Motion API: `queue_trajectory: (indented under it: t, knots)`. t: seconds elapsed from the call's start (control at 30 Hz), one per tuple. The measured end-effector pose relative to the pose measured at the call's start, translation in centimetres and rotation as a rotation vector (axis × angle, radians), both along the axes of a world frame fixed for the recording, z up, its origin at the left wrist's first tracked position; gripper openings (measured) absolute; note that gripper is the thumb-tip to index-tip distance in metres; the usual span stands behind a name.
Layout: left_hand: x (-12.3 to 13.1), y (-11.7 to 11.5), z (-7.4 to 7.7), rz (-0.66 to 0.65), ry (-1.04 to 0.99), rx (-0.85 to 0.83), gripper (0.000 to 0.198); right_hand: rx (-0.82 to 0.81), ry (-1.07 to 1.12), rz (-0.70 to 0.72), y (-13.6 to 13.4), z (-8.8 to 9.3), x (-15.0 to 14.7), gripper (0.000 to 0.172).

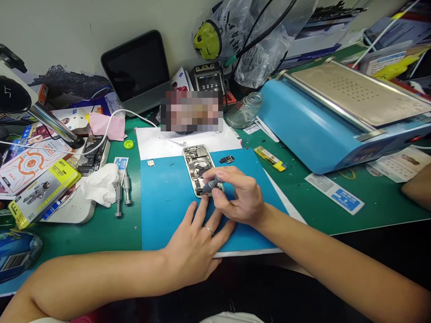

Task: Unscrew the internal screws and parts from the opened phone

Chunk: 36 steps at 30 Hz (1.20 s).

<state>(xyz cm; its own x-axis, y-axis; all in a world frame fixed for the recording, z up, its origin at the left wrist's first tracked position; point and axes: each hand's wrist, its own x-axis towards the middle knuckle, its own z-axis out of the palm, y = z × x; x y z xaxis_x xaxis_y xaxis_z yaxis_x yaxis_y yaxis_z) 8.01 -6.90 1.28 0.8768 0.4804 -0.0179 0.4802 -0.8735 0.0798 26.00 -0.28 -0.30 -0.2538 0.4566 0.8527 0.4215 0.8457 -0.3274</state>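
An opened smartphone (pixel 195 158) lies on the blue mat (pixel 161 220), its inner boards and parts exposed. My right hand (pixel 242 195) is closed in a pinch around a small grey screwdriver (pixel 213 183), which leans over the lower end of the phone. The screwdriver's tip is too small to make out. My left hand (pixel 197 240), with a ring on one finger, lies open on the mat, fingers spread; one fingertip reaches the phone's bottom edge. A small dark phone part (pixel 226 159) sits right of the phone, and a small metal piece (pixel 151 163) rests to the left.
Two grey screwdrivers (pixel 127 190) and a crumpled tissue (pixel 103 184) lie at left, beside a yellow battery box (pixel 43 193). A large blue machine with a metal plate (pixel 357 92) stands at right. A glass jar (pixel 244 110) and a dark-screened device (pixel 136 69) are behind.
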Motion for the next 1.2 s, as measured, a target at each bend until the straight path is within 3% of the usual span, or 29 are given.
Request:
queue_trajectory:
  t: [0.97,1.2]
  knots:
    - [-0.05,0.00,-0.18,0.001,0.009,0.001,0.078,0.007,0.021,-0.011,0.07,-0.02,0.17,0.064]
    - [0.08,0.02,-0.19,-0.004,0.016,0.000,0.078,-0.188,0.082,0.013,-0.06,-0.53,0.44,0.059]
